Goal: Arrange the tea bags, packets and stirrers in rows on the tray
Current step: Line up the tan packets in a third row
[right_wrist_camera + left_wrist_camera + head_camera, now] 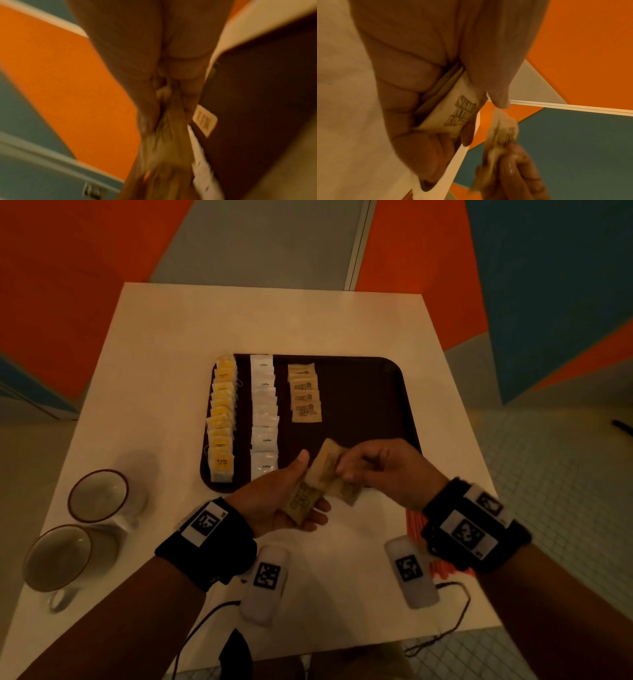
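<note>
A dark brown tray [370,392] lies on the white table. It carries a row of yellow tea bags [222,419], a row of white coffee packets [263,416] and a short row of brown sugar packets [304,393]. Over the tray's near edge my left hand [291,494] holds a stack of brown sugar packets [301,501] between thumb and fingers; the stack [452,113] shows print in the left wrist view. My right hand [373,467] pinches one brown packet [325,463] pulled from the stack. Orange stirrers [416,523] lie on the table under my right wrist.
Two cups [99,496], [58,558] stand at the table's left edge. Two white tagged devices [265,583], [411,571] with cables lie near the front edge. The tray's right half [363,412] is bare. Orange and blue floor surrounds the table.
</note>
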### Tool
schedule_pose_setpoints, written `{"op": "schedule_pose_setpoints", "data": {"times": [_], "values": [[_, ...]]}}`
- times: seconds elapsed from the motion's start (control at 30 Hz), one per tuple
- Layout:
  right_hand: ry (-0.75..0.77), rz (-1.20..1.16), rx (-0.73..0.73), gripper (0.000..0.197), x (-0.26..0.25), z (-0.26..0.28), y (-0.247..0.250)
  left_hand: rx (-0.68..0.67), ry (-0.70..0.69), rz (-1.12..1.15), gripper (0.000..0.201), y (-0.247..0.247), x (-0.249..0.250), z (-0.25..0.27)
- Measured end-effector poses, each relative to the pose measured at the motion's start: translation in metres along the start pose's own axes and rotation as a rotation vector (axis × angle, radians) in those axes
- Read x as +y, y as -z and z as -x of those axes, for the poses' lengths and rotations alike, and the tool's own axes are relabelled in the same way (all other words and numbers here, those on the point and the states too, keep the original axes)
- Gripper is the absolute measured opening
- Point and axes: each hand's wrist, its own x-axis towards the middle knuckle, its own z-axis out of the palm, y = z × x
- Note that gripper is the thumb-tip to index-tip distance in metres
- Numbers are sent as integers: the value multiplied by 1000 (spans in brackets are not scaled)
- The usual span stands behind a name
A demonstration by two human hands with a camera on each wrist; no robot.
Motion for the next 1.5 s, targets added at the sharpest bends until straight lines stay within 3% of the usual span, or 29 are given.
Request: {"op": "schedule_pose_setpoints", "data": {"times": [0.07, 0.13, 0.2, 0.27, 0.33, 0.47, 0.53, 0.73, 0.93, 1.1, 1.2, 1.3, 1.37, 1.43, 1.5], "values": [[25, 407, -290, 13, -13, -3, 9, -42, 50, -14, 61, 2, -1, 1], [53, 627, -488, 18, -22, -9, 6, -114, 79, -74, 63, 0, -2, -1], [88, 711, -521, 20, -26, -16, 0, -196, 86, -116, 64, -3, -1, -3], [112, 726, -440, 19, -22, -21, -3, -196, 57, -89, 58, -5, 0, -4], [76, 590, -261, 16, -14, -22, -2, -104, 12, -6, 45, -3, 0, -5], [-120, -145, 122, 16, 8, -16, -7, -32, -110, 259, 34, 9, -3, -8], [-205, -353, 236, 16, 18, -13, -11, 17, -150, 395, 30, 13, -3, -10], [-281, -811, 264, 6, 26, -5, -18, 15, -196, 590, 39, 17, -4, -14], [-324, -904, 249, 7, 25, -7, -32, 40, -239, 571, 22, 8, -6, -18], [-315, -765, 366, 13, 15, -19, -42, -60, -203, 559, 25, 5, -8, -17], [-301, -512, 429, 17, 17, -22, -46, -102, -167, 568, 45, 4, -8, -17], [-228, -43, 366, 10, 19, -20, -48, -38, -169, 448, 48, 2, -10, -20], [-125, 131, 351, 11, 20, -19, -50, -36, -155, 380, 47, 1, -10, -20], [16, 219, 304, 20, 18, -17, -47, -63, -128, 355, 48, 1, -10, -18], [93, 326, 156, 39, 16, -16, -41, -78, -100, 351, 54, 2, -9, -17]]}}
